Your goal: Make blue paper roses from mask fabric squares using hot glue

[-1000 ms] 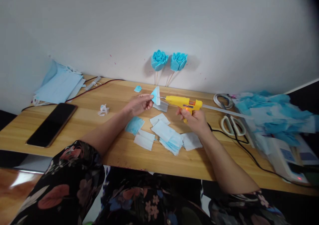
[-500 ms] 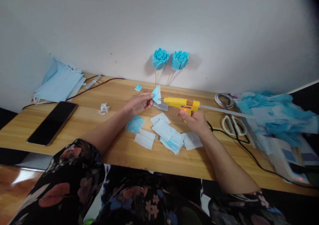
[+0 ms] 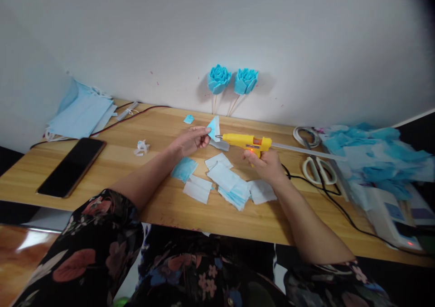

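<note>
My left hand point(image 3: 193, 140) pinches a folded triangular piece of blue-and-white mask fabric point(image 3: 215, 128) above the table. A yellow hot glue gun point(image 3: 243, 141) is gripped in my right hand point(image 3: 263, 161), its red light on and a long clear glue stick point(image 3: 302, 150) jutting from the back. The gun's metal nozzle is at the lower part of the fabric piece; whether they touch I cannot tell. Below the hands lie several cut fabric pieces, among them a blue square point(image 3: 184, 169) and a loose pile point(image 3: 228, 181). Two blue fabric roses point(image 3: 219, 79) on sticks lean against the wall behind.
To the left are a phone point(image 3: 71, 167), stacked face masks point(image 3: 81, 113) and a white scrap point(image 3: 141, 147). Scissors point(image 3: 318, 170), a coiled cable point(image 3: 306, 136), blue fabric scraps point(image 3: 374, 148) and a white power strip-like box point(image 3: 390, 218) occupy the right. The gun's black cord point(image 3: 346, 218) crosses there.
The glue gun has shifted slightly left, bringing its nozzle from the middle of the fabric's edge to lower down. My left hand stays nearly still, keeping its pinch.
</note>
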Demonstrator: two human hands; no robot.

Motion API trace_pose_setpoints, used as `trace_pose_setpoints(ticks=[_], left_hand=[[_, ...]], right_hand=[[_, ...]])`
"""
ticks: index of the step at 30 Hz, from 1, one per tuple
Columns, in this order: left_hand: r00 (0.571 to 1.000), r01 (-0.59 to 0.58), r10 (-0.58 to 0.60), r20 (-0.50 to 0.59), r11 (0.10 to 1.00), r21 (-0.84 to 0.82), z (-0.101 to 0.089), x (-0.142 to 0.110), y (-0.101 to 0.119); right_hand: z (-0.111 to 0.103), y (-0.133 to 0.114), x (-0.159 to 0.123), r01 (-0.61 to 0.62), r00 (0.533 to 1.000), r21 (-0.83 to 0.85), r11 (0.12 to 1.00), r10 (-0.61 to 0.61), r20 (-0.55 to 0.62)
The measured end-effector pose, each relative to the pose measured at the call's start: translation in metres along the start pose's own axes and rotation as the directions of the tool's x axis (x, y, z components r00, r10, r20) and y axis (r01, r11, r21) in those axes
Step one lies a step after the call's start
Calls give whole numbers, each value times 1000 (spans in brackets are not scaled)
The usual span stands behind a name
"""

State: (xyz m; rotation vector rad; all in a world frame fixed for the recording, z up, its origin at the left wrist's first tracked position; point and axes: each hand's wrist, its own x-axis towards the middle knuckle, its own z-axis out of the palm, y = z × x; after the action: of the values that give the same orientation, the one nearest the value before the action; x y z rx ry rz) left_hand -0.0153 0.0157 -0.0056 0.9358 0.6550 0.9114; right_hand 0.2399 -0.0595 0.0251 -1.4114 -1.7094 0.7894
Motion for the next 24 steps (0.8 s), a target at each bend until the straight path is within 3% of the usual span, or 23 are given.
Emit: trace_pose_setpoints(ticks=[13,24], left_hand=[[1000,-23,23,-3,1000,-3,-1,2,-2],[998,-54,55,-43,998,22,5,0,3]], right_hand=[[0,8,0,35,999,-32,999,-35,0],[0,10,-2,138,990,-70,988,-135,46]])
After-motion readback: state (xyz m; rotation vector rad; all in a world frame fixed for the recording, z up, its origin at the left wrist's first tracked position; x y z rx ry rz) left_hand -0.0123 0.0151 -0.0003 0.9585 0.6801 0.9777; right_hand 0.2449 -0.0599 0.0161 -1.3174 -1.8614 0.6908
